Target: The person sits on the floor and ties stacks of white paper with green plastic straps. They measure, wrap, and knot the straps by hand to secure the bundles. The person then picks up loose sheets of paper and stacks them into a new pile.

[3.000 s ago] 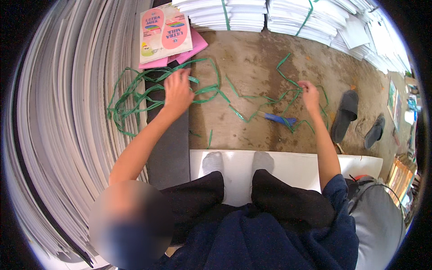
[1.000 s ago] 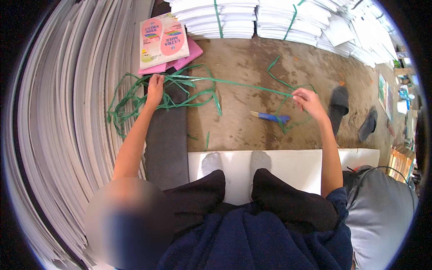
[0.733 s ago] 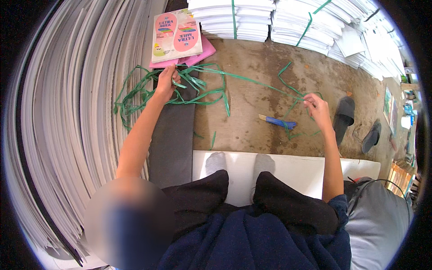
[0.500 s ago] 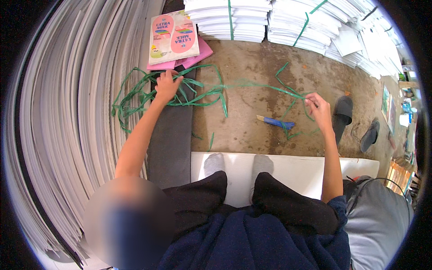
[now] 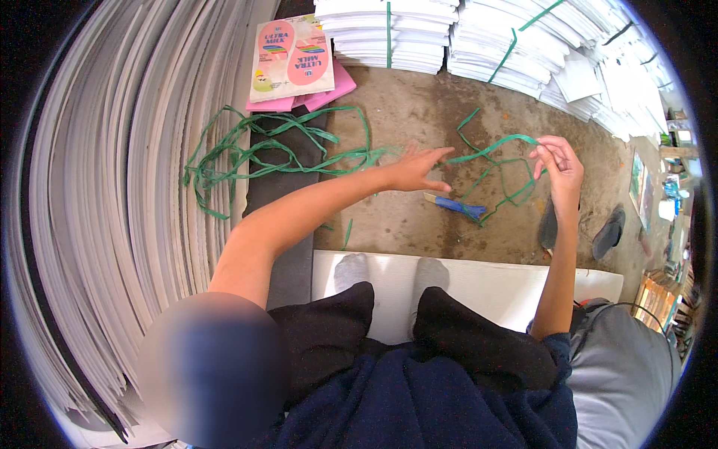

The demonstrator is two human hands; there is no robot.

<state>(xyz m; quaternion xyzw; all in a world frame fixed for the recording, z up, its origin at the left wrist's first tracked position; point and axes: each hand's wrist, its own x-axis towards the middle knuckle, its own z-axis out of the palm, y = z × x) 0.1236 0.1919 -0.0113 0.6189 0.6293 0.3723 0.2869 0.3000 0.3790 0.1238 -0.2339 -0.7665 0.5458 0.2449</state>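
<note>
My right hand (image 5: 555, 159) is raised over the dirt floor, pinching a thin green plastic strap (image 5: 495, 145) that curves left from its fingers and loops down below it. My left hand (image 5: 419, 169) reaches across to the right with its fingers spread, the fingertips just short of the strap's left end and holding nothing. A blue-handled cutter (image 5: 458, 206) lies on the floor just below both hands. A loose tangle of more green strap (image 5: 254, 150) lies to the left, behind my left forearm.
A pink and cream printed pack (image 5: 292, 58) lies at the top. Strapped white paper bundles (image 5: 419, 30) line the back. A tall stack of white sheets (image 5: 97, 194) fills the left. My socked feet rest on a white board (image 5: 508, 280). Dark sandals (image 5: 607, 232) lie at the right.
My left hand has left the strap tangle at the left and swung right toward my right hand. The right hand has lifted its strap end higher.
</note>
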